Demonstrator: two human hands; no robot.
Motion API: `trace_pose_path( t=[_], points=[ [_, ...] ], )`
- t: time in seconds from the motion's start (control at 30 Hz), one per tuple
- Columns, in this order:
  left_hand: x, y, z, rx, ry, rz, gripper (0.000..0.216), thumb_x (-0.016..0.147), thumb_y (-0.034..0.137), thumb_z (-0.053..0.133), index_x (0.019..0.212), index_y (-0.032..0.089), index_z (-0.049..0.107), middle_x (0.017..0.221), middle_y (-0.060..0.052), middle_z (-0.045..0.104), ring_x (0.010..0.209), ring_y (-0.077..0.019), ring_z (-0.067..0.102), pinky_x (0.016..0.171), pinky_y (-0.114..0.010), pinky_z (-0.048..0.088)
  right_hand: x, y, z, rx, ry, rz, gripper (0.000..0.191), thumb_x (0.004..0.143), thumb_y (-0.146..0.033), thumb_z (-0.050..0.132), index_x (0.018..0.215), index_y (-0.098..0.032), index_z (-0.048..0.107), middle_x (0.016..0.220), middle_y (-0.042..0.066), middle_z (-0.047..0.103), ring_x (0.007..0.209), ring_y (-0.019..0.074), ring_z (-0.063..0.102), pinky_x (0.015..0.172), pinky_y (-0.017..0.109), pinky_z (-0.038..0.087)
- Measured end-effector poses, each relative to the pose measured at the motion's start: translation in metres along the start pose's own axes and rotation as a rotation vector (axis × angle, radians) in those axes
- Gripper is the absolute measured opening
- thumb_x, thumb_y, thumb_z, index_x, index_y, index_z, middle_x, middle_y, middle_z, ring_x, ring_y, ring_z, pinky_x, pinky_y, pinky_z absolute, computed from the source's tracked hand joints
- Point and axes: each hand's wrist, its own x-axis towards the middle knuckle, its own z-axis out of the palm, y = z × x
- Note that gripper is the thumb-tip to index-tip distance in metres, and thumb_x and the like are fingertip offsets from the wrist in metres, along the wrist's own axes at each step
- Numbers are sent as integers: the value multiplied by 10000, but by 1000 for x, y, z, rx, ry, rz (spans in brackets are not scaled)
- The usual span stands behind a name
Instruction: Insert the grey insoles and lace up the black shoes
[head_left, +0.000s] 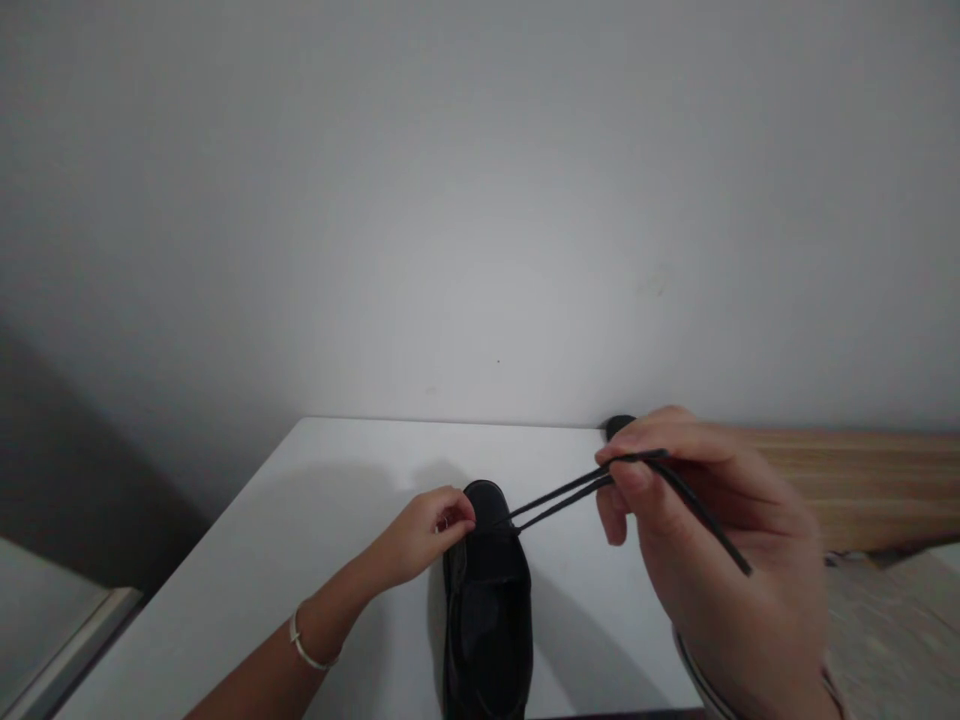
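Observation:
A black shoe [486,600] lies on the white table [330,500], toe pointing away from me. My left hand [424,535] rests closed against the left side of the shoe near its toe, fingers pinched at the upper; what it grips is too small to make out. My right hand [705,530] is raised to the right and closed on two black laces [559,498], which run taut from the shoe's front up to its fingers. A loose lace end hangs down past the right palm.
A grey wall rises right behind the table. A wooden surface [862,480] adjoins the table on the right, with a small dark object [616,425] at the join. A pale ledge [52,620] shows at the lower left. A thin bracelet circles my left wrist.

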Motion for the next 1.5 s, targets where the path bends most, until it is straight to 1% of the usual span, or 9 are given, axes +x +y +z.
trace_pose_path(
  t=[0.1, 0.27, 0.43, 0.63, 1.0, 1.13, 1.27, 1.4, 1.5],
  points=[
    [-6, 0, 1, 16, 18, 39, 199, 927, 311, 561, 904, 159, 687, 877, -47, 621, 805, -193, 590, 701, -295, 454, 2, -3, -1, -5, 28, -23, 130, 922, -138, 676, 941, -255, 730, 882, 6, 634, 611, 95, 556, 465, 220, 447],
    [-16, 7, 0, 20, 8, 192, 189, 931, 341, 621, 962, 199, 743, 1052, -76, 640, 985, -217, 612, 864, -319, 479, 3, 6, -1, 12, 62, 21, 124, 919, -152, 692, 943, -267, 732, 886, -8, 616, 591, 77, 552, 455, 208, 436],
    [-19, 17, -3, 61, 56, 285, 239, 991, 296, 551, 911, 197, 753, 934, -72, 690, 936, -216, 614, 851, -326, 460, 4, 10, -3, 46, 78, 89, 78, 913, -180, 706, 928, -257, 717, 891, -17, 618, 564, 58, 563, 448, 187, 447],
    [-21, 26, -7, 86, 93, 359, 207, 987, 249, 564, 930, 208, 759, 920, -57, 721, 899, -197, 639, 810, -293, 470, 5, 11, -5, 75, 92, 119, 66, 899, -194, 723, 926, -254, 722, 882, -23, 630, 550, 50, 568, 451, 170, 456],
    [-12, 24, -6, 75, 220, 185, 269, 981, 287, 543, 798, 182, 710, 770, -22, 679, 739, -168, 635, 700, -264, 449, 0, 5, 3, 127, 63, 118, 72, 915, -193, 706, 923, -263, 722, 902, -24, 622, 534, 46, 567, 422, 169, 456],
    [-1, 27, -2, 73, 252, 132, 251, 974, 289, 540, 821, 175, 703, 771, -20, 671, 710, -164, 630, 699, -269, 460, 0, -3, 6, 111, 63, 63, 103, 912, -160, 703, 935, -257, 723, 900, -24, 611, 554, 54, 596, 434, 177, 481],
    [5, 31, 5, 107, 196, 115, 218, 955, 300, 560, 834, 184, 701, 781, -22, 667, 731, -177, 613, 694, -280, 467, 4, -6, 9, 83, 6, 13, 160, 914, -95, 670, 952, -237, 735, 876, -23, 620, 554, 63, 632, 475, 195, 527],
    [-4, 29, 11, 132, 107, 123, 139, 892, 285, 640, 818, 197, 718, 898, -45, 676, 849, -202, 634, 779, -302, 517, 5, -5, 8, 78, 8, 4, 172, 904, -82, 675, 949, -236, 736, 868, -25, 625, 558, 67, 643, 485, 199, 538],
    [-21, 25, 17, 120, 149, 83, 225, 947, 296, 561, 850, 193, 736, 995, -84, 661, 924, -218, 650, 846, -344, 551, 5, -5, 7, 74, 28, 16, 157, 907, -104, 683, 952, -244, 737, 868, -21, 629, 560, 73, 642, 485, 210, 533]
  ],
)
